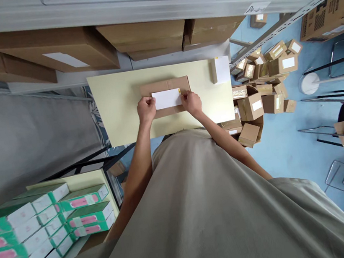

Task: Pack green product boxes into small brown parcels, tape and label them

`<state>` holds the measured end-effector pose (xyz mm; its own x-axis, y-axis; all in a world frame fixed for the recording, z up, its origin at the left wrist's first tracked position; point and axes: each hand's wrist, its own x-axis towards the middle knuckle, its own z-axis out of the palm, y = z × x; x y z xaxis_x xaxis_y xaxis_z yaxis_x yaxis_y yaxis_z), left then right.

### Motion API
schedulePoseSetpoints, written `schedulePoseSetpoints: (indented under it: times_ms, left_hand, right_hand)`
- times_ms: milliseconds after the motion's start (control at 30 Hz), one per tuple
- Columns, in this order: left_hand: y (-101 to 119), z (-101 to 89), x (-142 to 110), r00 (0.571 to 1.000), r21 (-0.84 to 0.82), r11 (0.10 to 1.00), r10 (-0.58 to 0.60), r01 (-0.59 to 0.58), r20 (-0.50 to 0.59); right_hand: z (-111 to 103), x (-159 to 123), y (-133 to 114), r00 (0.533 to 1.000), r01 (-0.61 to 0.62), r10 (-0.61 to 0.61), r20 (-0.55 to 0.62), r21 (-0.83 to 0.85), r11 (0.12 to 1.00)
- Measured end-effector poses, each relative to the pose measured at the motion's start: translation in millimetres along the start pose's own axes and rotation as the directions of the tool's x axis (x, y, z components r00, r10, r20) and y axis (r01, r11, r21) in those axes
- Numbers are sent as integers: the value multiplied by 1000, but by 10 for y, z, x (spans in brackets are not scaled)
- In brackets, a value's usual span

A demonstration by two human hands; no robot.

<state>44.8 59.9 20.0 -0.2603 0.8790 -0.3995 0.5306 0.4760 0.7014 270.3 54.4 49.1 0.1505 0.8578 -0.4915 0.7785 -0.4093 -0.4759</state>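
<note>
White rectangular paper label (pixel 167 99) over the middle of a brown oblong cardboard box (pixel 163 86), itself on a pale yellow rectangular tabletop (pixel 118 106). Label's long axis runs left to right, right end a shade farther off; small yellow mark at its far right corner. Box's long axis nearly parallel, same slight slant, its long sides facing near and far. Cannot tell if the label is stuck down or only held against the box.

Left hand (pixel 146 108): thumb and forefinger pinched together on the label's left end, other fingers curled. Right hand (pixel 191 102): same pinch at the right end, near the yellow mark, fingers bent in.

White upright-looking carton (pixel 221 69) at tabletop's far right corner, well apart from the box. Far side: grey metal shelf (pixel 143 10), large brown cartons (pixel 153 34) beneath. Near left: stacked green, pink and white boxes (pixel 24 237).
</note>
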Motion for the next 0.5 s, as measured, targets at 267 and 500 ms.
schedulePoseSetpoints:
  times_ms: [267,500]
  left_hand:
    - [141,-19,-71,997,6,997,-76,77,-17]
    - [149,-13,-62,996,24,996,-86,86,-8]
  right_hand:
    - [-8,4,-50,999,-33,33,5,-42,999]
    - [25,30,-60,1000,11,-11,2,-67,998]
